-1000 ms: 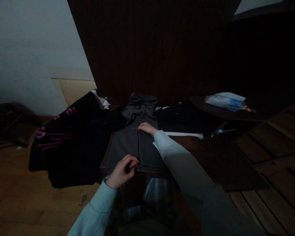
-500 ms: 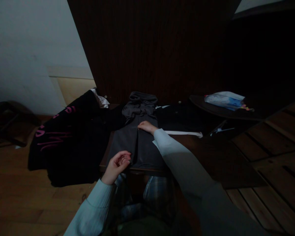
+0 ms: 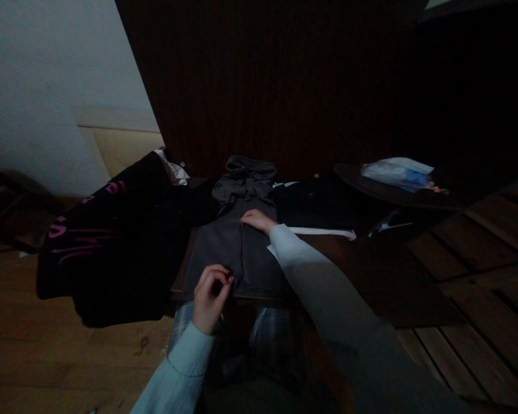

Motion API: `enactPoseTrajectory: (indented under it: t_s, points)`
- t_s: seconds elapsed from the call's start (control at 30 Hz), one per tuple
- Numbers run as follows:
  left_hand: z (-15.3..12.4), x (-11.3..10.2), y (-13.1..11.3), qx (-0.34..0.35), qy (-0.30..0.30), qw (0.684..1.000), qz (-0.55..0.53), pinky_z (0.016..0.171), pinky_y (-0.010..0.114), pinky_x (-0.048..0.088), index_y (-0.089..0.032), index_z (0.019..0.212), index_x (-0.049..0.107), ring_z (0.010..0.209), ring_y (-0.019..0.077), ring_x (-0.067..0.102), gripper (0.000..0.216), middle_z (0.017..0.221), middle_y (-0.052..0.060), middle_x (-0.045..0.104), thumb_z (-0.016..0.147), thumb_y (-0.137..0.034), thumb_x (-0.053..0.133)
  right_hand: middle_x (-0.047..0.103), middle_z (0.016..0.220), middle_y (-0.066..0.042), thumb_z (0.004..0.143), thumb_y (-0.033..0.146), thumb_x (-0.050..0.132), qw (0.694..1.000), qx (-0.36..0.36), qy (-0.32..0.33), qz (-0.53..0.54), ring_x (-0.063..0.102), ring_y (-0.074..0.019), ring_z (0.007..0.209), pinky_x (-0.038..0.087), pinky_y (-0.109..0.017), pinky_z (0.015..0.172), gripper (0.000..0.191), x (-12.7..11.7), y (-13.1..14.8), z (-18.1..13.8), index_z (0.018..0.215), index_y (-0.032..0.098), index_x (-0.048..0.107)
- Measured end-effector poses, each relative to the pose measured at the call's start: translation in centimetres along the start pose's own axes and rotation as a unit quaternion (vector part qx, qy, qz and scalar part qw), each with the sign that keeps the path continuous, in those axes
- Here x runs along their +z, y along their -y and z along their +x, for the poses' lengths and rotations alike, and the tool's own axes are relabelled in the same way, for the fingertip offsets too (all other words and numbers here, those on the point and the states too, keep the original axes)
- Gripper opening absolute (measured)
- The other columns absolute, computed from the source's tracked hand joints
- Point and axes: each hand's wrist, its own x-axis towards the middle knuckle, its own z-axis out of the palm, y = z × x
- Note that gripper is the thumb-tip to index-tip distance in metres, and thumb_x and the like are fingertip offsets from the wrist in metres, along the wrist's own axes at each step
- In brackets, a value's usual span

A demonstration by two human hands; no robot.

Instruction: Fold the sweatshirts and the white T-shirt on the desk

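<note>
A grey hooded garment point(image 3: 224, 247) lies flat on a dark wooden table point(image 3: 371, 270), hood toward the far wall, with a seam or zip running down its middle. My left hand point(image 3: 211, 296) is at its near hem by the table edge, fingers curled and pinching the cloth near the middle seam. My right hand point(image 3: 256, 220) lies flat on the chest of the garment, fingers stretched toward the seam, palm down. Both arms wear light blue sleeves.
A black garment with pink lettering point(image 3: 107, 241) hangs off the table's left side. Dark clothes and a white strip point(image 3: 323, 232) lie right of the grey garment. A plastic bag point(image 3: 397, 172) sits on a round dark surface at the right. Wooden floor below; plaid trousers under the table edge.
My left hand turned from palm-up beside the hem to a pinch on the hem near the middle seam. My right hand stayed flat in place. The view shifted slightly.
</note>
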Motion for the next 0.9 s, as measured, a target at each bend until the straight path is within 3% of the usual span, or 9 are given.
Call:
enactPoseTrajectory:
  t_s: [0.37,0.53,0.67,0.77,0.9]
  points:
    - [0.0,0.1,-0.8,0.059,0.009,0.994,0.090,0.068,0.025,0.047,-0.017,0.063,0.049,0.075,0.0133,0.056,0.014,0.077,0.004,0.054,0.075,-0.018,0.056,0.057,0.055,0.002,0.069,0.019,0.054,1.000,0.000,-0.008,0.002,0.047,-0.0079,0.055,0.033,-0.017,0.053,0.015,0.0,0.0,0.0,0.059,0.014,0.064]
    - [-0.3,0.3,-0.8,0.053,-0.028,0.993,0.104,0.068,0.026,0.048,-0.017,0.058,0.049,0.076,0.0138,0.058,0.018,0.078,0.005,0.057,0.076,-0.016,0.054,0.056,0.053,0.002,0.068,0.020,0.055,1.000,0.004,-0.009,-0.001,0.046,-0.0085,0.053,0.032,-0.018,0.052,0.014,-0.1,0.3,-0.1,0.058,0.013,0.064]
    - [-1.2,0.2,-0.4,0.063,-0.061,0.990,0.112,0.074,0.029,0.049,-0.016,0.075,0.058,0.081,0.0149,0.059,0.003,0.087,0.006,0.061,0.076,-0.016,0.056,0.056,0.053,0.003,0.068,0.019,0.055,1.000,0.004,-0.012,-0.001,0.047,-0.0082,0.054,0.033,-0.018,0.053,0.014,0.0,0.2,-0.1,0.059,0.014,0.064]
    - [-1.7,0.1,-0.2,0.089,-0.032,0.987,0.127,0.077,0.031,0.050,-0.017,0.087,0.061,0.086,0.0163,0.060,0.011,0.094,0.006,0.063,0.076,-0.017,0.057,0.056,0.053,0.003,0.068,0.019,0.055,1.000,0.005,-0.011,0.001,0.047,-0.0085,0.054,0.033,-0.018,0.053,0.014,0.0,0.2,0.0,0.059,0.014,0.065]
    - [-1.7,0.1,-0.4,0.110,-0.001,0.984,0.144,0.075,0.032,0.051,-0.018,0.084,0.061,0.086,0.0177,0.060,0.009,0.095,0.007,0.064,0.077,-0.022,0.057,0.057,0.054,0.002,0.068,0.017,0.055,1.000,0.001,-0.011,0.006,0.048,-0.0085,0.055,0.033,-0.018,0.053,0.014,0.0,0.2,0.0,0.058,0.014,0.064]
